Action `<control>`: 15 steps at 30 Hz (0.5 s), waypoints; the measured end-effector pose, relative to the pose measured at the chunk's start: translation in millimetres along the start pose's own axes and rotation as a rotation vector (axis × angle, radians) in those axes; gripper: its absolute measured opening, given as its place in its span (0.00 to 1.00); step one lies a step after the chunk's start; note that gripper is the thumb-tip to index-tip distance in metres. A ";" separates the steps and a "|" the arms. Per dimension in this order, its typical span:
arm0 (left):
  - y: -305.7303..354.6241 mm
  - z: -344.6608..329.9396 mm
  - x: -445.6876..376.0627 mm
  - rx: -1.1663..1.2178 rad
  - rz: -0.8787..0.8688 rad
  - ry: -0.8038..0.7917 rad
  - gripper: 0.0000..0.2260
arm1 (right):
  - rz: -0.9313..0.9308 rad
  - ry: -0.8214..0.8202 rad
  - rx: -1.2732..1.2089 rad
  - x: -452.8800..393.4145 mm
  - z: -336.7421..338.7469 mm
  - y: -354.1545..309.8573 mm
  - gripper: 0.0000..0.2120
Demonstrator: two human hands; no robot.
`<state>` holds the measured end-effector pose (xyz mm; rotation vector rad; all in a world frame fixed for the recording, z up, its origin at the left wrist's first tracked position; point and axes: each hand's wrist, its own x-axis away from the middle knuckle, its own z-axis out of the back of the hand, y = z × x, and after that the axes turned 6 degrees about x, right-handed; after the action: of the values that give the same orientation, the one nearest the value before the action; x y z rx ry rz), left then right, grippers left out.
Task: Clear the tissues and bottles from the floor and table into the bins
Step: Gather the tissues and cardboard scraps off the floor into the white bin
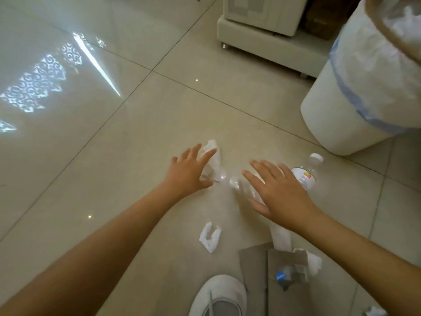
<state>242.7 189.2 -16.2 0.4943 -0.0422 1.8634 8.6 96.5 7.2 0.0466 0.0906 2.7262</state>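
My left hand (190,172) reaches over a crumpled white tissue (213,159) on the tiled floor, fingers spread and touching it. My right hand (276,190) hovers open over a clear plastic bottle (238,184) lying on its side. A second clear bottle with a white cap and label (307,172) lies just right of that hand. Another crumpled tissue (210,237) lies nearer to me. A white bin with a plastic liner (355,92) stands at the right.
A brown cardboard box (257,270) below my right arm holds a blue-capped bottle (283,277) and tissues (315,263). My white shoe (218,295) is at the bottom. A white cabinet on feet (262,35) stands at the back.
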 end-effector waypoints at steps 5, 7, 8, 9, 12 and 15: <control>-1.7 -14.8 -17.6 0.011 -0.030 -0.068 0.36 | 0.055 -0.021 -0.007 -2.3 -15.8 -16.8 0.31; 1.7 -19.1 -20.6 0.022 -0.046 -0.089 0.31 | 0.062 -0.041 -0.010 0.1 -22.0 -17.3 0.31; 3.2 -21.1 -20.7 0.030 -0.056 -0.099 0.28 | 0.065 -0.054 -0.010 1.6 -24.8 -16.3 0.31; 3.7 -22.8 -19.3 0.038 -0.070 -0.104 0.25 | 0.069 -0.065 -0.006 3.1 -26.2 -14.9 0.31; 2.7 -22.4 -10.1 0.047 -0.110 -0.070 0.18 | 0.112 -0.093 0.017 6.1 -24.4 -4.9 0.30; 2.4 -20.7 3.6 0.145 -0.083 0.044 0.16 | 0.170 -0.103 0.061 9.4 -17.3 12.2 0.29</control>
<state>233.1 197.2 -33.2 0.5468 0.1420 1.8032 -5.7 88.2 -9.1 0.2222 0.1462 2.8845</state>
